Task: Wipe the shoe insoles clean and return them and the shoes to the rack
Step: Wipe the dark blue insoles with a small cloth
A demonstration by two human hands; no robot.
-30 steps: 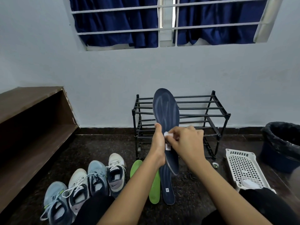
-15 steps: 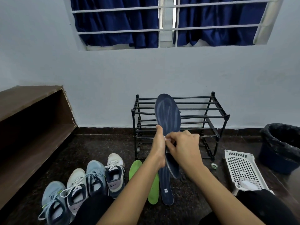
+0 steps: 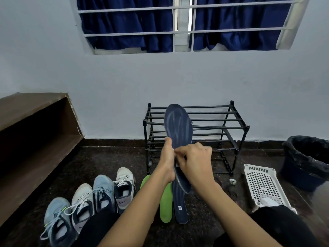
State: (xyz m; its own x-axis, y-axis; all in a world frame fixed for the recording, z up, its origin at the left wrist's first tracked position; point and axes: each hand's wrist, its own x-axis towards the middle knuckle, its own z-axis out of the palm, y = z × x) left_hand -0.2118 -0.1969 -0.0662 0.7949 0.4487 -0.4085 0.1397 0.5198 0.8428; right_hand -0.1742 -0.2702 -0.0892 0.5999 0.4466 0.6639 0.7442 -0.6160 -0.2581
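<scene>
Insole (image 3: pixel 179 125) upright in curled left hand (image 3: pixel 167 158)

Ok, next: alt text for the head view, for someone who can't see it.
A person's left hand holds a dark blue insole upright while the right hand pinches a small white wipe against its middle. On the floor lie four sneakers at left, a green insole and a second blue insole below the hands; a black rack stands behind.

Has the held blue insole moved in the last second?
Yes, slightly down. The toe end of the blue insole stood clear above the top rail of the rack a second ago; now roughly level with it.
</scene>
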